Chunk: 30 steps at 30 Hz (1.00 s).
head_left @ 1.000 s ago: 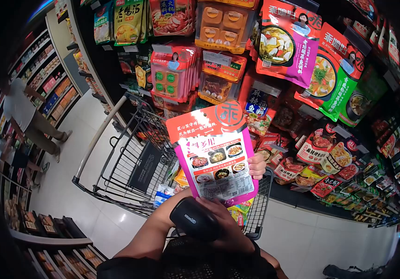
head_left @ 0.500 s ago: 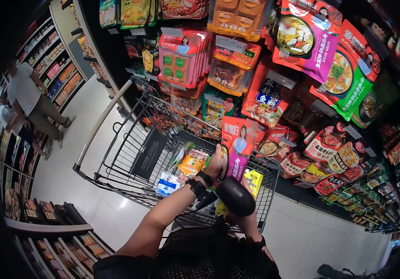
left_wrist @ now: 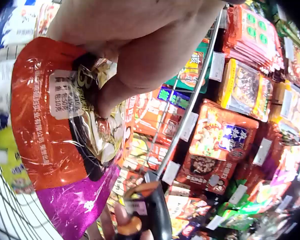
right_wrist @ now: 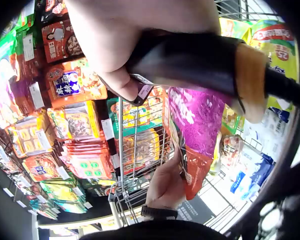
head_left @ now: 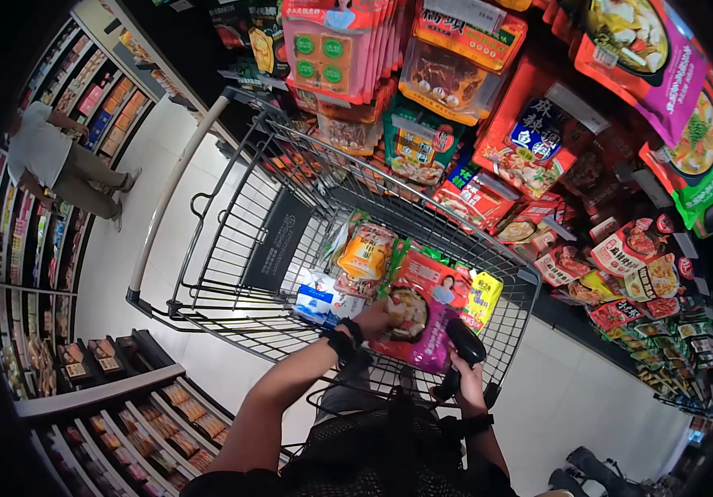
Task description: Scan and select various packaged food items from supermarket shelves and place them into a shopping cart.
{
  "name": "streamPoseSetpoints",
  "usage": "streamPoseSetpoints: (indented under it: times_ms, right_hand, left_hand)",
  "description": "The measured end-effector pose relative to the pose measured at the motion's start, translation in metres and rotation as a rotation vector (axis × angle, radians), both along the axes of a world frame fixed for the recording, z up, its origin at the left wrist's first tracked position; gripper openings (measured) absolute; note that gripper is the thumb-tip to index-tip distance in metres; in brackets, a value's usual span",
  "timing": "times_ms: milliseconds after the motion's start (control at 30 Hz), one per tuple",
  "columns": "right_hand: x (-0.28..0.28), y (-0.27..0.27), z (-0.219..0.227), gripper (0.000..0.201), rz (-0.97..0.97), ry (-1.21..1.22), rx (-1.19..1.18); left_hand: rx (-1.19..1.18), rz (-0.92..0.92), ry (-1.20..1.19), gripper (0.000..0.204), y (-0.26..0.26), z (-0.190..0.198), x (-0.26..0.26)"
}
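Note:
A red and magenta food pouch (head_left: 418,311) is held over the wire cart, its front facing up in the head view. My left hand (head_left: 375,319) grips the pouch's left side; in the left wrist view the thumb and fingers of the left hand (left_wrist: 135,55) pinch its red part (left_wrist: 35,120). My right hand (head_left: 469,377) holds a black handheld device (head_left: 464,341) beside the pouch's lower right corner. In the right wrist view the right hand (right_wrist: 125,45) is wrapped round the black device (right_wrist: 190,62), above the magenta end (right_wrist: 197,117) of the pouch.
The cart (head_left: 207,311) holds an orange pack (head_left: 364,251), a blue and white pack (head_left: 319,300) and a yellow pack (head_left: 484,300). Hanging packets (head_left: 530,141) line the shelf beyond it. A person in a white shirt (head_left: 41,149) stands at the left aisle shelves.
The pouch has turned from its printed back to its front and come down over the cart. Both hands have lowered with it, and the view has tilted down.

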State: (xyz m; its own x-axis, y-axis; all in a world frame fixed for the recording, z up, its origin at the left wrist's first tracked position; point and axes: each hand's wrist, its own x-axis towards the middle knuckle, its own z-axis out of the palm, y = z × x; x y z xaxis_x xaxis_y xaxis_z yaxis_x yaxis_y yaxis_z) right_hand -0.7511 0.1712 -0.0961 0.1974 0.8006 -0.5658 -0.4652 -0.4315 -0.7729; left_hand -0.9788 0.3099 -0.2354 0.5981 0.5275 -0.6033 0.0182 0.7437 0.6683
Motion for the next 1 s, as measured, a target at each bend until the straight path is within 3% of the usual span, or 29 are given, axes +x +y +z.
streamPoseSetpoints:
  times_ms: [33, 67, 100, 167, 300, 367, 400, 433, 467, 567, 633, 767, 833, 900, 967, 1000]
  right_hand:
    - [-0.001, -0.001, -0.008, 0.035, 0.007, 0.013, -0.006]
    - [-0.006, 0.001, 0.002, 0.034, -0.066, 0.056, 0.004]
    - [-0.007, 0.0, 0.011, 0.031, -0.066, 0.042, 0.007]
    - [-0.005, 0.002, 0.024, 0.028, -0.117, 0.082, -0.016]
    - [-0.003, -0.007, 0.028, 0.036, -0.179, 0.0, -0.052]
    - [-0.006, -0.012, 0.031, 0.036, -0.197, -0.025, -0.075]
    - [-0.008, -0.012, 0.034, 0.036, -0.201, -0.052, -0.093]
    - [-0.007, -0.011, 0.037, 0.036, -0.211, -0.053, -0.095]
    - [-0.007, -0.01, 0.042, 0.037, -0.216, -0.079, -0.091]
    - [-0.01, -0.014, 0.048, 0.04, -0.23, -0.113, -0.087]
    - [-0.01, -0.022, 0.049, 0.049, -0.257, -0.089, -0.063]
    - [-0.005, -0.026, 0.043, 0.046, -0.29, -0.098, -0.01]
    - [-0.005, -0.028, 0.039, 0.047, -0.291, -0.108, -0.007]
    - [-0.006, -0.024, 0.04, 0.048, -0.285, -0.111, -0.002]
    - [-0.006, -0.019, 0.05, 0.049, -0.247, -0.107, -0.02]
    - [-0.006, -0.022, 0.047, 0.05, -0.226, -0.127, -0.006]
  left_hand:
    - [-0.034, 0.075, -0.002, 0.049, 0.019, 0.082, -0.006]
    - [0.052, 0.093, 0.106, 0.048, 0.031, 0.078, -0.018]
    - [0.14, 0.11, 0.213, 0.047, 0.038, 0.072, -0.033]
    - [0.178, 0.211, 0.172, 0.048, 0.063, 0.033, -0.067]
    - [0.331, 0.252, 0.473, 0.043, 0.118, -0.096, -0.128]
    - [0.199, 0.211, 0.602, 0.042, 0.139, -0.047, -0.113]
    - [0.287, 0.202, 0.524, 0.027, 0.14, -0.048, -0.108]
    - [0.287, 0.192, 0.522, 0.027, 0.148, -0.053, -0.104]
    - [0.5, -0.212, 0.703, 0.022, 0.16, -0.056, -0.099]
    - [0.941, -0.746, 0.829, 0.037, 0.163, -0.086, -0.099]
    - [1.092, -0.835, 0.978, 0.031, 0.16, -0.094, -0.092]
    - [1.129, -0.926, 0.942, 0.034, 0.165, -0.132, -0.1]
    - [0.468, -0.104, 0.773, 0.045, 0.15, -0.073, -0.086]
    - [0.346, 0.026, 0.676, 0.045, 0.148, -0.076, -0.098]
    - [0.173, 0.063, 0.347, 0.051, 0.148, -0.04, -0.103]
    - [0.164, 0.039, 0.391, 0.052, 0.142, -0.03, -0.115]
